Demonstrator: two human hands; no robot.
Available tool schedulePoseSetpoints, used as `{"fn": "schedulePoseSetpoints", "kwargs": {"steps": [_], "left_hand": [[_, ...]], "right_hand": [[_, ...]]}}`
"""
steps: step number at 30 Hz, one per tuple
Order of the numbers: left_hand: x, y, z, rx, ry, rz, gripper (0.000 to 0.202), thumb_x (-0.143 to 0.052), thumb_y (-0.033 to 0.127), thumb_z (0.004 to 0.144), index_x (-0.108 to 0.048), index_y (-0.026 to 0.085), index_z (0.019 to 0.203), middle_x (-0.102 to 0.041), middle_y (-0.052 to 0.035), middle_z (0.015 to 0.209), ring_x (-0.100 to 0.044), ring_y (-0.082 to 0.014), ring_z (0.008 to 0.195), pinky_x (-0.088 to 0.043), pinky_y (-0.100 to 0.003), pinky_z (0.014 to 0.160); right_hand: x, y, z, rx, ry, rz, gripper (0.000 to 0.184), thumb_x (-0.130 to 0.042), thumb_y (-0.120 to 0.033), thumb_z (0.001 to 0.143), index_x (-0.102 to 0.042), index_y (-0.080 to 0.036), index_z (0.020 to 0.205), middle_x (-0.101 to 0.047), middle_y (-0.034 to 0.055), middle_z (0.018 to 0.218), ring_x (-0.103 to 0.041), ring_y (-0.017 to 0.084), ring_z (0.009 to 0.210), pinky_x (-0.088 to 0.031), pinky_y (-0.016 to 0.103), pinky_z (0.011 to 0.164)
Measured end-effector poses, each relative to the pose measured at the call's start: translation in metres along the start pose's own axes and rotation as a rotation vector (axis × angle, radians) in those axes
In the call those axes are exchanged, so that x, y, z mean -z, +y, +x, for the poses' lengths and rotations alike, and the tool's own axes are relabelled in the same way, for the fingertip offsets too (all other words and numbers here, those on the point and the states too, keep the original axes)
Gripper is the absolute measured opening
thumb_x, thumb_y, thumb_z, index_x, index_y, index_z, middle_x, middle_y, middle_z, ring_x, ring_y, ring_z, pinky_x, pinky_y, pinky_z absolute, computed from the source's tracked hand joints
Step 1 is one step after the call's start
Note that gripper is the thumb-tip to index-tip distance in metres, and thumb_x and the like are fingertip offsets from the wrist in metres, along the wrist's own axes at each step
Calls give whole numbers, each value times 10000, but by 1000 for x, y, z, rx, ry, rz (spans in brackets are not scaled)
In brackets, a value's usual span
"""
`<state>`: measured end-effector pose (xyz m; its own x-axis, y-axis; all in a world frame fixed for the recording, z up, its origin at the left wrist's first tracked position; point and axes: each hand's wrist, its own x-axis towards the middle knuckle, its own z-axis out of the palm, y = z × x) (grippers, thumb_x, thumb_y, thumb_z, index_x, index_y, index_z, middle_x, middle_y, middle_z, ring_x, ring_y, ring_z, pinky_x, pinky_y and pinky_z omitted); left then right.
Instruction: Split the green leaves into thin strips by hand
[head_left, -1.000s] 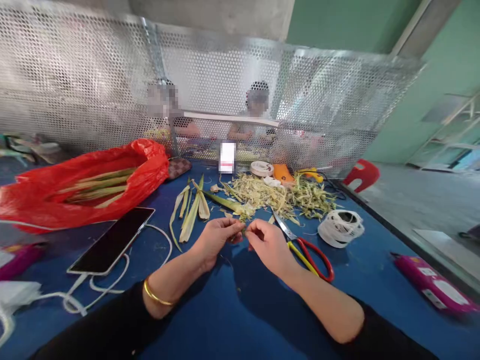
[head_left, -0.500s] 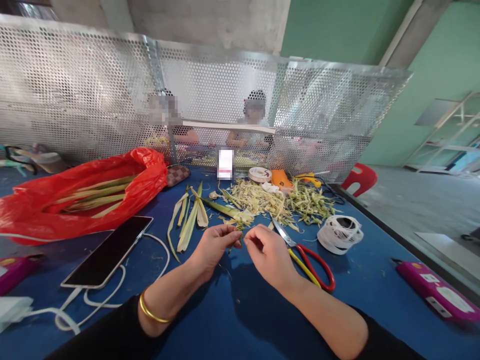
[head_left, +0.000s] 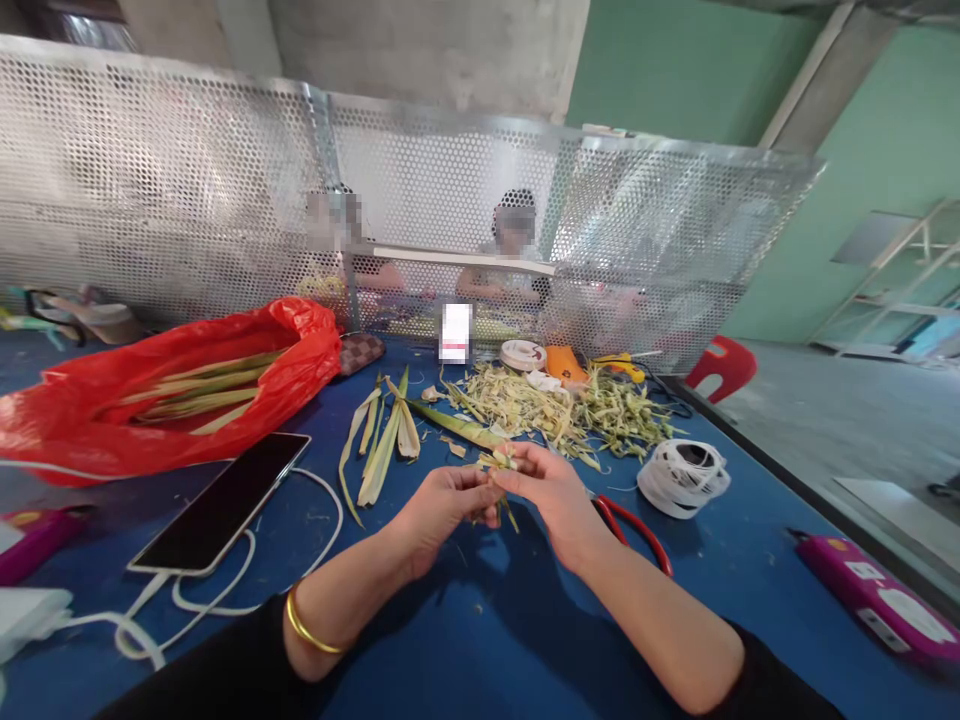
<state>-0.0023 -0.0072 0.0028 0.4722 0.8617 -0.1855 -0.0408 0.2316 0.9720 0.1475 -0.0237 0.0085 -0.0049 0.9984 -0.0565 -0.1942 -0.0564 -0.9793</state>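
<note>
Both hands meet above the middle of the blue table. My left hand (head_left: 442, 508) is closed, its thumb and fingertips pinching a small bundle of green and pale yellow leaf strips (head_left: 496, 461). The bundle's upper end is gripped by my right hand (head_left: 559, 495), with the thumb and fingers closed from the other side. One thin green tip pokes out below the fingers. Much of the bundle is hidden by the fingers. Under my right hand lie red-handled scissors (head_left: 646, 530), their blades covered. Just beyond are long dry leaves (head_left: 386, 450) and a heap of shredded leaf pieces (head_left: 517, 402).
A red plastic bag (head_left: 67, 420) of leaves and a tablet (head_left: 221, 505) with a white cable lie left. At right are a roll of white ribbon (head_left: 682, 480) and a purple power strip (head_left: 874, 590). A perforated metal screen (head_left: 450, 160) stands behind, people beyond it.
My right hand has shifted forward and now grips the leaf bundle, whose pale strips show more. It covers the scissors' blades and yellow handle part. The view has tilted slightly.
</note>
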Motion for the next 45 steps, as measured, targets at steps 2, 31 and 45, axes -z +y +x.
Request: {"fn": "schedulePoseSetpoints", "kwargs": {"steps": [2,31,45], "left_hand": [[0,-1,1,-1,23,84,212,-654,342,704,-623,146,630,-609,-1,540,-518,-102,549,-363,-228,602],[8,4,7,-44,246,-23,223,-740,351,621,-650,150,585,-635,-22,561,-524,-104,552,-379,-230,593],[6,-1,7,49,227,-172,248,-802,315,526,-638,135,569,-601,-12,575,-520,-97,554,-378,-220,562]], "right_hand": [[-1,0,-2,4,39,-46,329,-763,-283,572,-613,-170,842,-582,-45,633,-558,128,640,-433,272,685],[4,4,4,100,83,-290,289,-673,-440,691,-634,-170,784,-644,17,756,-575,156,723,-425,271,686],[1,13,-4,472,51,-810,196,-527,-258,805,-567,-196,623,-546,0,628,-488,147,635,-370,261,631]]}}
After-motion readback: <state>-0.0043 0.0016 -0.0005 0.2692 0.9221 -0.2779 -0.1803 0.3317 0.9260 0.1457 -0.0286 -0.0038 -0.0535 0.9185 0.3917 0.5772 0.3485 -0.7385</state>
